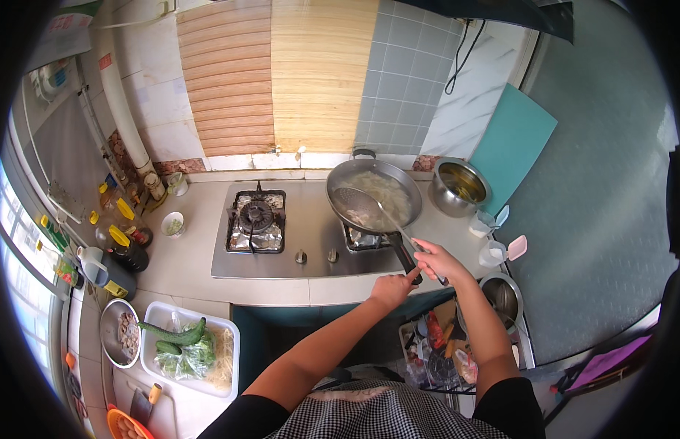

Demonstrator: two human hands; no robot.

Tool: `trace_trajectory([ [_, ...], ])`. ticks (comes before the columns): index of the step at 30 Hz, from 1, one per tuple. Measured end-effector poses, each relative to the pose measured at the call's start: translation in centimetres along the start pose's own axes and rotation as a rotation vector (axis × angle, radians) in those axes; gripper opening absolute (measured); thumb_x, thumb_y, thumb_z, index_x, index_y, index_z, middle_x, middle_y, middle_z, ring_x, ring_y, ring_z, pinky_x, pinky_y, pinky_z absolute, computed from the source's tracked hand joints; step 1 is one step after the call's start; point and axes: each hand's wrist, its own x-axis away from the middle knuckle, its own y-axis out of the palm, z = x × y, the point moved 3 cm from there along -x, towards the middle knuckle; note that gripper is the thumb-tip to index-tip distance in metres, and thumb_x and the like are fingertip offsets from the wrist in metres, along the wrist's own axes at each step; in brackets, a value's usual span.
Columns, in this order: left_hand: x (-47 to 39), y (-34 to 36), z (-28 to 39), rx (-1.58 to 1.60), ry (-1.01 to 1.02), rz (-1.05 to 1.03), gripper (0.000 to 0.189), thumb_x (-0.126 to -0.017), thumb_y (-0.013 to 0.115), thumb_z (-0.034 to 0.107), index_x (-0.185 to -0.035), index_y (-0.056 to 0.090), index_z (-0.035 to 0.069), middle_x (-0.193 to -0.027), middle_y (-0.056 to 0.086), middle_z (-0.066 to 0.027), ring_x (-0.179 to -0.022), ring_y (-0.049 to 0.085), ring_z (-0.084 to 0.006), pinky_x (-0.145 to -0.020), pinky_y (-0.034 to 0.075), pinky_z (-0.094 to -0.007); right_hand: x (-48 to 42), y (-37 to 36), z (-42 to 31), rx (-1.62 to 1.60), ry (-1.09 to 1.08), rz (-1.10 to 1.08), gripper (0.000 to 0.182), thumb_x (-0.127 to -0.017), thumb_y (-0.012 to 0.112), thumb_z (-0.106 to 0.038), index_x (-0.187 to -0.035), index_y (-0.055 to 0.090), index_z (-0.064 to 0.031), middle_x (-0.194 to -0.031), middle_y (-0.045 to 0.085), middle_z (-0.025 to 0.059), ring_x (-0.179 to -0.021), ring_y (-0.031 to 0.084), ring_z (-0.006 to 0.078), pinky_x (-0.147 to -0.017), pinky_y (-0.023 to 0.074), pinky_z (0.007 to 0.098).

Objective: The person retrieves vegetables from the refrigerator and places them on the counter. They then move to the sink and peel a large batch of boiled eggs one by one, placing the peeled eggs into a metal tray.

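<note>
My left hand (394, 288) grips the end of the black handle (401, 253) of a wok (334, 206) on the right burner. In my right hand (437, 259) is the long metal handle of a perforated skimmer (357, 204). The skimmer's bowl rests inside the wok, at the left of a cloudy liquid. Pale strips (381, 189) lie in that liquid, and some small pinkish pieces (367, 217) show near the skimmer. Both hands are close together, in front of the stove's right side.
The left burner (256, 215) bears no pan. A steel pot (434, 200) stands right of the wok, near seasoning tubs (491, 253). Bottles (120, 247) and a small bowl (172, 225) stand left. A white tray (148, 351) holds cucumbers and greens; a cleaver (141, 407) lies below.
</note>
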Motion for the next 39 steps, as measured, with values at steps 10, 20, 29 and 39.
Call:
trace_trajectory([
  [10, -0.1, -0.5, 0.1, 0.038, -0.037, -0.124, 0.055, -0.082, 0.049, 0.038, -0.13, 0.027, 0.023, -0.071, 0.062, -0.0084, -0.064, 0.062, -0.0253, -0.054, 0.048, -0.0355, -3.8, -0.8, 1.1, -0.017, -0.019, 0.164, 0.051, -0.084, 0.047, -0.013, -0.132, 0.028, -0.0116, -0.059, 0.041, -0.0008, -0.042, 0.035, 0.0066, -0.036, 0.0287, 0.0221],
  [20, -0.2, 0.2, 0.1, 0.016, -0.017, -0.079, 0.054, -0.082, 0.049, 0.038, -0.13, 0.028, 0.025, -0.071, 0.062, -0.0079, -0.062, 0.062, -0.0251, -0.053, 0.048, -0.035, -6.9, -1.6, 1.7, 0.133, -0.087, 0.298, 0.052, -0.081, 0.05, -0.012, -0.13, 0.033, -0.01, -0.059, 0.043, 0.0008, -0.04, 0.038, 0.0097, -0.035, 0.0328, 0.0257],
  [29, 0.0, 0.0, 0.0, 0.036, -0.028, -0.079, 0.056, -0.081, 0.05, 0.038, -0.131, 0.026, 0.026, -0.07, 0.062, -0.0083, -0.059, 0.061, -0.026, -0.051, 0.048, -0.0356, -4.6, -2.8, 1.6, 0.174, -0.127, 0.326, 0.049, -0.08, 0.051, -0.013, -0.127, 0.039, -0.0135, -0.057, 0.045, 0.003, -0.04, 0.042, 0.0108, -0.037, 0.0351, 0.0273],
  [39, 1.2, -0.8, 0.6, 0.047, -0.036, 0.055, 0.053, -0.082, 0.049, 0.035, -0.13, 0.029, 0.025, -0.07, 0.056, -0.0073, -0.054, 0.058, -0.0237, -0.047, 0.048, -0.0351, -9.1, -4.0, 6.3, 0.586, -0.303, 0.491, 0.046, -0.077, 0.057, -0.02, -0.121, 0.045, -0.0141, -0.092, 0.06, 0.0191, -0.083, 0.058, 0.0324, -0.072, 0.0453, 0.0364],
])
